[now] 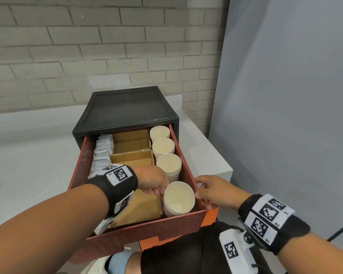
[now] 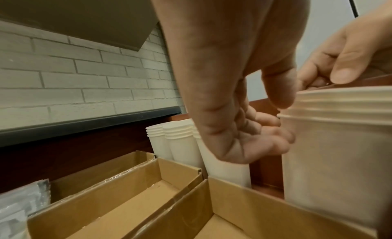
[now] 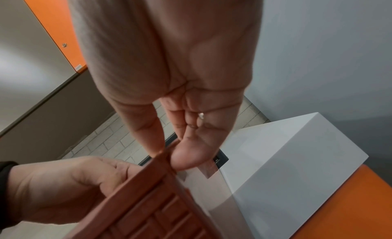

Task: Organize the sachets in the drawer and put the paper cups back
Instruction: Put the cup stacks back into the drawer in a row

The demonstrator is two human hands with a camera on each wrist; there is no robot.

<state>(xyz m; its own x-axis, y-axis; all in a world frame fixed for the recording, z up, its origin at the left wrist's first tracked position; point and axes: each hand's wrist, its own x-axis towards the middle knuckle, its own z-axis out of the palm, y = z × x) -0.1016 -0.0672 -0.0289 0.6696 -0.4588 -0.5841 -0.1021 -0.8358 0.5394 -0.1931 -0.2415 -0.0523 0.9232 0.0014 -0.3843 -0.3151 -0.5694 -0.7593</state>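
- L hand – curled fingertips on front cup stack, its 9 o'clock side; actual grip: can't tell
- R hand pinches drawer R wall
- stack at drawer's 5 o'clock corner – sachets at 9

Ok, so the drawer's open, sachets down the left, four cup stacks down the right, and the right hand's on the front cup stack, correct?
Not quite. The right hand pinches the right wall of the drawer, not the front cup stack; it is the left hand that touches that stack. The head and right wrist views show it. The rest stands.
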